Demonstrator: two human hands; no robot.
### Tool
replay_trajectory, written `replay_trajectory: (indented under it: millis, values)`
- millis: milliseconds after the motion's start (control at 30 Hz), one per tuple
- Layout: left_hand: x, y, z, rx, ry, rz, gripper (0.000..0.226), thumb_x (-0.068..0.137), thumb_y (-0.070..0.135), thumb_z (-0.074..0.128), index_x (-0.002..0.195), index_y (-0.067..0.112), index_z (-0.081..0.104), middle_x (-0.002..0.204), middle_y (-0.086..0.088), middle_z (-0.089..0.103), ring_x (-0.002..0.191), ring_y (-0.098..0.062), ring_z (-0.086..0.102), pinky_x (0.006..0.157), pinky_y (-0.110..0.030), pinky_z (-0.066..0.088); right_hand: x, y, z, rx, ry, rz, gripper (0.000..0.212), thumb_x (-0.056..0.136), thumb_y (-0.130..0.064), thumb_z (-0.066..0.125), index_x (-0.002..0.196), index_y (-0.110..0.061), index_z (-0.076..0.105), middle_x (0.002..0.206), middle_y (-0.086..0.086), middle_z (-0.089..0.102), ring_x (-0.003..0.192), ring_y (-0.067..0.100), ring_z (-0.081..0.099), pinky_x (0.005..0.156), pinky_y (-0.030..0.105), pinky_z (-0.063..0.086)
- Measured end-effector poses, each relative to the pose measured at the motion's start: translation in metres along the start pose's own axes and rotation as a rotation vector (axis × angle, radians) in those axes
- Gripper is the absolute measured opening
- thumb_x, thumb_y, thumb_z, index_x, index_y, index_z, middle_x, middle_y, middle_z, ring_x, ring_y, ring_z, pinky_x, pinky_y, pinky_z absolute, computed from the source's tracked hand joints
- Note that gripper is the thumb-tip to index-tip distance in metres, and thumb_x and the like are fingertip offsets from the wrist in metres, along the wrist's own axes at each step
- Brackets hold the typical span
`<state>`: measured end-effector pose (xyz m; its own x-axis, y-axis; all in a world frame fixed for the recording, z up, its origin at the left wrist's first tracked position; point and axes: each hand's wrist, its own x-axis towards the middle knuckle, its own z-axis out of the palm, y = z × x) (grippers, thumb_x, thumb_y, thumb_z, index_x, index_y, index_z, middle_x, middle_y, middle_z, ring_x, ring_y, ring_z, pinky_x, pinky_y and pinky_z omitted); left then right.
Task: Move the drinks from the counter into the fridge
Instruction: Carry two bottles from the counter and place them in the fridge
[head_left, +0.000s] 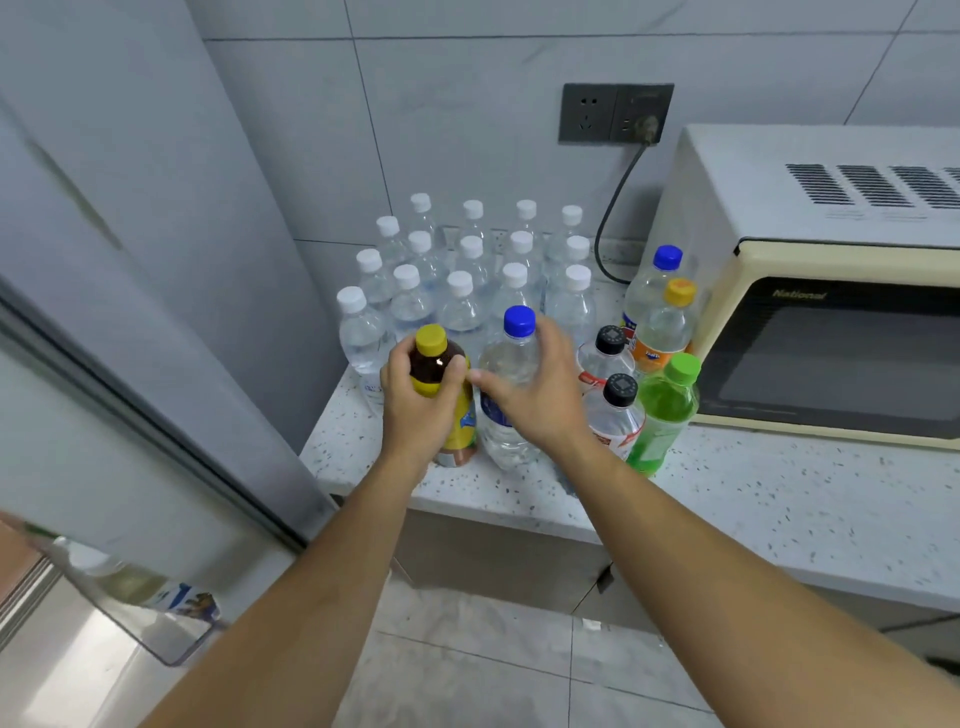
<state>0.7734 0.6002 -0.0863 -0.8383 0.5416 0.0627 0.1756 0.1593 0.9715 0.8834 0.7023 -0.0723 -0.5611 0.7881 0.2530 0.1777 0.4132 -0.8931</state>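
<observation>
both hands on the bench: left hand (423, 402) grips tea bottle (447, 410), right hand (530, 395) wraps water bottle (511, 364) just beside.

Look first at the cream-framed microwave oven with the dark glass door (831, 358): you can read "National" in pale lettering along the top edge of its door. Next, find the clear plastic bottle with the yellow-orange cap and orange label (666, 332): its label shows a small logo that reads "Fanta". You cannot read the labels on the other bottles; they are too blurred or turned away.
</observation>
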Motion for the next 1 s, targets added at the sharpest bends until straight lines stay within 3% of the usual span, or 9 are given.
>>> replay_trajectory:
  millis: [100, 167, 267, 433, 533, 667, 800, 900, 1000]
  values:
    - [0.000, -0.007, 0.002, -0.084, -0.029, -0.017, 0.049, 0.081, 0.059, 0.058, 0.127, 0.054, 0.042, 0.128, 0.023, 0.055, 0.114, 0.004, 0.056, 0.092, -0.025, 0.048, -0.008, 0.017, 0.007, 0.065, 0.017, 0.061, 0.099, 0.067, -0.045, 0.088, 0.146, -0.025, 0.032, 0.147, -0.010, 0.040, 0.133, 0.003, 0.036, 0.104, 0.012, 0.028]
    - [-0.001, -0.015, 0.004, -0.130, -0.023, -0.036, 0.059, 0.080, 0.064, 0.056, 0.135, 0.047, 0.040, 0.125, 0.028, 0.054, 0.113, 0.008, 0.055, 0.094, -0.024, 0.048, -0.013, 0.029, 0.012, 0.138, 0.033, 0.116, 0.105, 0.063, -0.040, 0.092, 0.146, -0.028, 0.028, 0.138, -0.020, 0.042, 0.125, -0.006, 0.040, 0.097, 0.001, 0.030]
    - [-0.004, -0.034, 0.005, -0.109, -0.029, -0.048, 0.070, 0.076, 0.066, 0.061, 0.137, 0.041, 0.039, 0.119, 0.030, 0.059, 0.107, 0.010, 0.059, 0.087, -0.016, 0.050, -0.018, 0.048, 0.022, 0.224, 0.017, 0.192, 0.102, 0.059, -0.027, 0.095, 0.138, -0.029, 0.030, 0.121, -0.030, 0.047, 0.114, -0.005, 0.054, 0.097, 0.015, 0.046]
    - [0.003, -0.054, 0.007, -0.016, -0.096, -0.101, 0.084, 0.062, 0.051, 0.082, 0.134, 0.045, 0.038, 0.121, 0.022, 0.060, 0.104, 0.005, 0.062, 0.080, -0.018, 0.052, -0.019, 0.059, 0.030, 0.304, 0.043, 0.212, 0.096, 0.060, -0.030, 0.095, 0.133, -0.033, 0.033, 0.117, -0.028, 0.054, 0.107, -0.012, 0.057, 0.080, 0.005, 0.049]
    - [0.007, -0.060, 0.009, -0.028, -0.065, -0.170, 0.082, 0.054, 0.048, 0.086, 0.127, 0.043, 0.049, 0.113, 0.019, 0.066, 0.098, 0.001, 0.066, 0.079, -0.024, 0.055, -0.020, 0.060, 0.030, 0.319, 0.049, 0.196, 0.091, 0.062, -0.024, 0.094, 0.132, -0.027, 0.036, 0.116, -0.023, 0.055, 0.105, -0.010, 0.059, 0.079, 0.006, 0.049]
    - [0.003, -0.054, 0.007, -0.069, -0.054, -0.216, 0.075, 0.050, 0.045, 0.089, 0.117, 0.043, 0.056, 0.104, 0.019, 0.069, 0.089, 0.005, 0.067, 0.066, -0.015, 0.053, -0.022, 0.054, 0.025, 0.338, 0.031, 0.209, 0.091, 0.063, -0.019, 0.094, 0.132, -0.024, 0.036, 0.118, -0.020, 0.055, 0.106, -0.009, 0.059, 0.082, 0.008, 0.051]
    - [-0.014, -0.044, 0.001, -0.098, -0.034, -0.242, 0.072, 0.046, 0.044, 0.089, 0.111, 0.041, 0.058, 0.100, 0.019, 0.071, 0.087, 0.003, 0.069, 0.066, -0.018, 0.053, -0.032, 0.046, 0.017, 0.347, 0.005, 0.216, 0.092, 0.063, -0.016, 0.094, 0.135, -0.021, 0.037, 0.121, -0.012, 0.055, 0.109, -0.003, 0.059, 0.088, 0.010, 0.051]
    - [-0.036, -0.040, -0.004, -0.122, -0.011, -0.245, 0.063, 0.048, 0.045, 0.088, 0.104, 0.041, 0.060, 0.094, 0.021, 0.072, 0.082, 0.002, 0.070, 0.065, -0.021, 0.053, -0.047, 0.043, 0.010, 0.352, -0.031, 0.184, 0.086, 0.062, -0.010, 0.094, 0.127, -0.022, 0.039, 0.114, -0.016, 0.057, 0.102, -0.012, 0.059, 0.082, 0.008, 0.050]
    - [-0.061, -0.037, -0.007, -0.137, 0.014, -0.243, 0.063, 0.046, 0.047, 0.088, 0.103, 0.042, 0.062, 0.094, 0.020, 0.073, 0.084, 0.000, 0.071, 0.068, -0.026, 0.056, -0.064, 0.041, 0.000, 0.362, -0.079, 0.156, 0.089, 0.060, -0.011, 0.095, 0.130, -0.020, 0.040, 0.118, -0.014, 0.060, 0.107, -0.005, 0.061, 0.089, 0.017, 0.053]
